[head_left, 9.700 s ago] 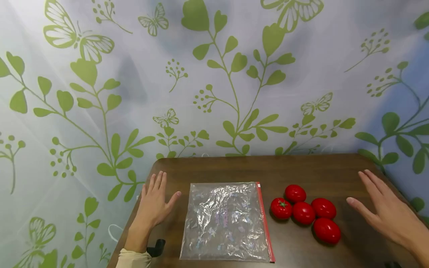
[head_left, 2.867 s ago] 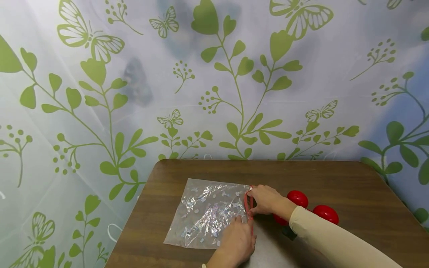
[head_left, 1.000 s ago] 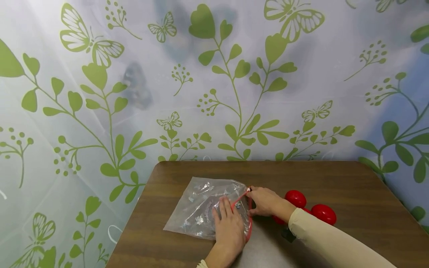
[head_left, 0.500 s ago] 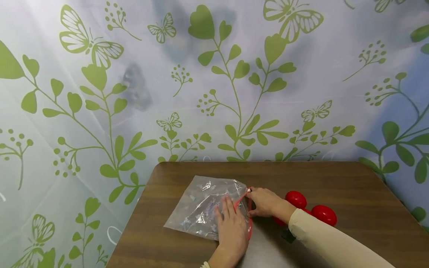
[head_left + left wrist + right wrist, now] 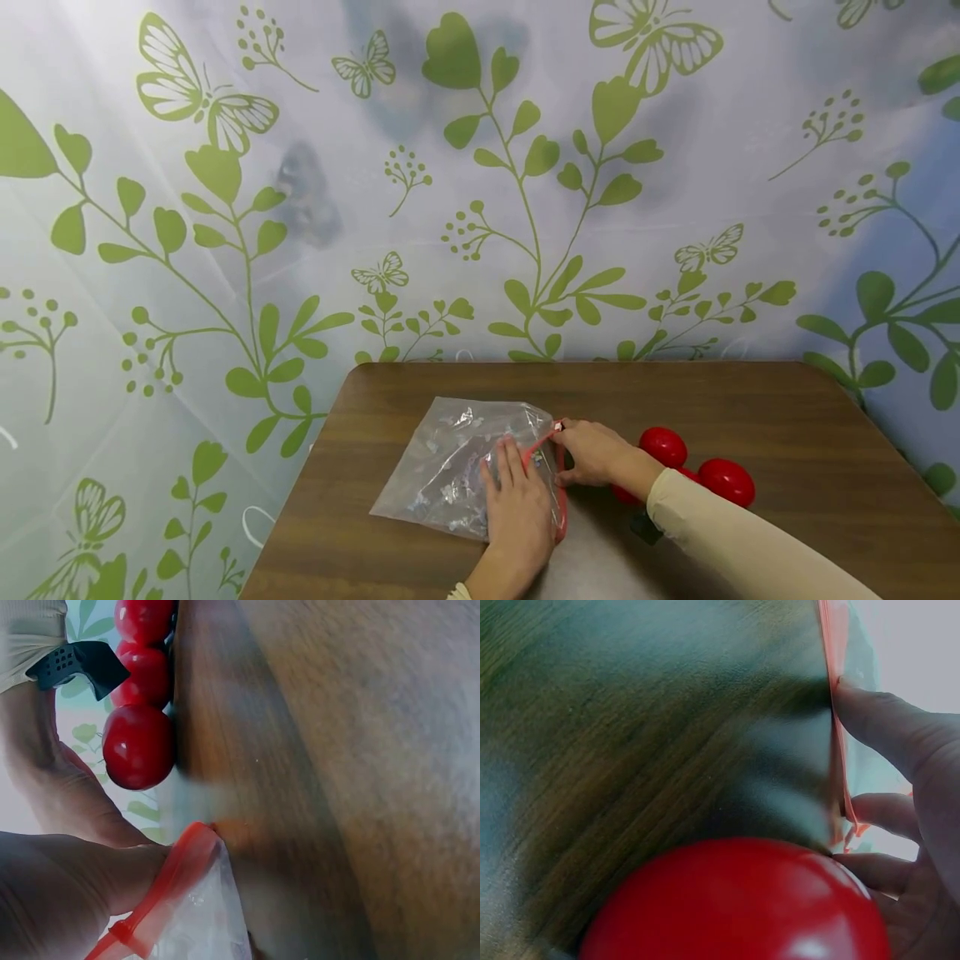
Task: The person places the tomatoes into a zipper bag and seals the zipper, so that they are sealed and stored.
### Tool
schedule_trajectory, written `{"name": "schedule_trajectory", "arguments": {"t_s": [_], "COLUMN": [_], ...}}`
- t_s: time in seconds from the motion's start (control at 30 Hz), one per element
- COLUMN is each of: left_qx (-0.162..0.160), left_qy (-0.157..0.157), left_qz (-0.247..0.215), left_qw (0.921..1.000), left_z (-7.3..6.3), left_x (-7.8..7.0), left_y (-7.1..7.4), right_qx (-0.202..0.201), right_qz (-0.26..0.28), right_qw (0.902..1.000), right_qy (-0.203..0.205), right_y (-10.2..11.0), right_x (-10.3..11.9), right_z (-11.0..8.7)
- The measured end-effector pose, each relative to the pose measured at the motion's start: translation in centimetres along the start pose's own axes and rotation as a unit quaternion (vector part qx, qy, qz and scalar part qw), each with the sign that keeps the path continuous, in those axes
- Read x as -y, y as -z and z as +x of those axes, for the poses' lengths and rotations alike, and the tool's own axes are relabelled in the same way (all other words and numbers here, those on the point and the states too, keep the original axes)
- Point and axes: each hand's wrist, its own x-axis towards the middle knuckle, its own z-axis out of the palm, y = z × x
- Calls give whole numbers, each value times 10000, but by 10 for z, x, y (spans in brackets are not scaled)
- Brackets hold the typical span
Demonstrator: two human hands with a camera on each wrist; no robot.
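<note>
A clear zip bag [image 5: 431, 467] with a red zip edge lies on the table in the head view, its mouth facing right. My left hand [image 5: 519, 510] rests on the bag with fairly straight fingers, and the red edge is folded back beside its fingertips. At the far corner of the mouth, my right hand [image 5: 596, 454] pinches the red edge [image 5: 838, 742] between thumb and fingers. The mouth gapes between the two hands. Red toy tomatoes [image 5: 663, 447] sit just beyond the right wrist, partly hidden by that arm; several appear in the left wrist view.
The brown wooden table [image 5: 780, 417] has a rounded far edge. A white curtain [image 5: 337, 183] printed with green leaves and butterflies hangs behind it. A black wrist mount [image 5: 645, 527] sits under the right forearm.
Since the earliest frame, both hands have come to the bag and its zip edge has parted; the bag has turned slightly. Over the last second, the left hand has shifted slightly right.
</note>
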Motion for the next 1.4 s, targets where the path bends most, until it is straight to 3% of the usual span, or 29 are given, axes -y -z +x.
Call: {"name": "schedule_trajectory", "arguments": {"t_s": [0.33,0.67,0.83,1.03,1.2,1.4], "left_qx": [-75,-150,-15,-4,-93,-178], "left_qy": [76,322,393,408,457,510], "left_qz": [-54,-40,-35,-88,-131,-184], "left_qw": [9999,9994,9992,9991,9988,9984], "left_z": [-1,-2,-4,-5,-5,-6], "left_x": [3,4,2,-1,-1,-2], "left_y": [-5,-6,-5,-6,-8,-9], "right_qx": [-145,-932,-1084,-1219,-1246,-1554], "right_qz": [-206,-285,394,1080,1421,1572], "right_qw": [9996,9923,9884,9832,9806,9742], "right_qy": [129,767,987,819,523,459], "right_y": [-6,19,36,55,67,69], "right_x": [-2,-1,-9,-28,-41,-61], "right_z": [-2,-23,-47,-87,-118,-149]}}
